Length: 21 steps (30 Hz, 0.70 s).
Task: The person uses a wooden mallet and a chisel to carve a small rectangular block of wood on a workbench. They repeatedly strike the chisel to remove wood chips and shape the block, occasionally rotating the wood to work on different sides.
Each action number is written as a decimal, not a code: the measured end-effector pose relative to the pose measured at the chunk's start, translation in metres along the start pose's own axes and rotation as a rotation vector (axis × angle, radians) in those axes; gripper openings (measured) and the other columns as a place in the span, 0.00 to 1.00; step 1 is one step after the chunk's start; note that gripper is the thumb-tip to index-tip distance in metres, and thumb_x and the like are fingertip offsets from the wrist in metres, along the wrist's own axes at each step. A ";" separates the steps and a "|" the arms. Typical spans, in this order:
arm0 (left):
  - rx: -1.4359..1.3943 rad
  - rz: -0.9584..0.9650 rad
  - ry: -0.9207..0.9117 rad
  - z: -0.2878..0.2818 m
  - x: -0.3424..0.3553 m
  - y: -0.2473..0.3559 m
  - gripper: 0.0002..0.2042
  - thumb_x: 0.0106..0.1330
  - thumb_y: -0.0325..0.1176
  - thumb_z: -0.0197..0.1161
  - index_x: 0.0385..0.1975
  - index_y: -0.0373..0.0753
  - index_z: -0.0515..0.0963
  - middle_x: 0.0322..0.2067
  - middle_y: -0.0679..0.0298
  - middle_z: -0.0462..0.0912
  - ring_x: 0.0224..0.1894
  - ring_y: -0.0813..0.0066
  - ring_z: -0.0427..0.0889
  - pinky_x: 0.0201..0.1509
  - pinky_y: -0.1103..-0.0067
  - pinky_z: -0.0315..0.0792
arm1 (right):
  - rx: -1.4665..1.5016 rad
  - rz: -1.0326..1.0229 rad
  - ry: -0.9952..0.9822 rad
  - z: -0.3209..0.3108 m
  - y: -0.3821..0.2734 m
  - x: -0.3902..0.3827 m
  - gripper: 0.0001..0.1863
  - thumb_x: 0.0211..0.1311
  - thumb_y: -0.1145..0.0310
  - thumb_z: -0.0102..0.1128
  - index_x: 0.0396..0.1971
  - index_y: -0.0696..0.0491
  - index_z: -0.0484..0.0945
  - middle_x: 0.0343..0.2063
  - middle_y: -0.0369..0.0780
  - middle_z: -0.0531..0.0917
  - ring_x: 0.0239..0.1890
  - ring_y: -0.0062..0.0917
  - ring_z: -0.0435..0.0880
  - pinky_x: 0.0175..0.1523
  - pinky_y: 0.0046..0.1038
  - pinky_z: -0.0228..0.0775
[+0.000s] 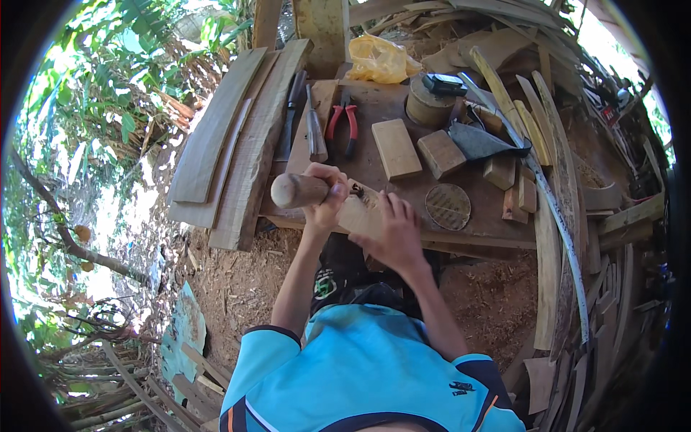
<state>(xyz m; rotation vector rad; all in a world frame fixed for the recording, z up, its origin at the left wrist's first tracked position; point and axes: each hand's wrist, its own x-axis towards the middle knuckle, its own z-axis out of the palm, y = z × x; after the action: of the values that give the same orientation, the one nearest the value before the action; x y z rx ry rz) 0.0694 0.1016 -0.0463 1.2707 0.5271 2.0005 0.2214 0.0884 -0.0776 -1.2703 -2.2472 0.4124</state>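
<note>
My left hand [330, 196] is wrapped round a thick wooden handle [296, 191] with a rounded, pale end that points up toward me. The tool's working end is hidden below the fist. Beside it my right hand [394, 232] grips a light wooden block [358, 217] at the bench's near edge, fingers over its top and thumb at its near side. A small dark mark or opening shows on the block's far part, close to my left fist. Just beyond lie a chisel [314, 132] and pliers [343, 124] with red handles.
The wooden bench [471, 236] bears a rectangular block [396, 149], a round wood disc [448, 207], several small offcuts, a dark cloth strip [484, 141] and a cylindrical container [429, 102]. Long planks [248, 144] lean at left; a yellow plastic bag [380, 59] sits behind. Shavings cover the ground.
</note>
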 end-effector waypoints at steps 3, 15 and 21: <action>-0.015 -0.002 0.029 -0.004 -0.006 -0.001 0.06 0.50 0.22 0.54 0.24 0.35 0.63 0.14 0.67 0.65 0.16 0.82 0.64 0.20 0.84 0.61 | 0.280 0.001 0.024 -0.012 0.036 0.028 0.31 0.49 0.54 0.57 0.49 0.61 0.65 0.44 0.50 0.70 0.46 0.44 0.68 0.52 0.38 0.60; 0.383 0.109 0.013 0.012 -0.010 -0.008 0.06 0.54 0.25 0.52 0.26 0.37 0.61 0.14 0.68 0.61 0.14 0.83 0.59 0.17 0.84 0.54 | -0.363 0.213 -0.146 -0.020 0.032 0.107 0.44 0.37 0.41 0.61 0.50 0.58 0.63 0.34 0.52 0.76 0.39 0.42 0.76 0.40 0.34 0.70; 0.200 0.006 0.190 0.030 -0.007 0.001 0.05 0.53 0.19 0.54 0.24 0.36 0.67 0.19 0.69 0.69 0.18 0.87 0.66 0.21 0.87 0.64 | 0.079 0.252 -0.149 -0.024 0.056 0.129 0.39 0.41 0.53 0.58 0.53 0.58 0.59 0.39 0.52 0.75 0.41 0.40 0.76 0.43 0.34 0.71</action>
<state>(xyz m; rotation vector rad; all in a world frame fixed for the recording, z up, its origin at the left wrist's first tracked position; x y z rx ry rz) 0.0979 0.0951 -0.0366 1.2042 0.8326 2.1284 0.2197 0.2276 -0.0485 -1.5314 -2.1709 0.7028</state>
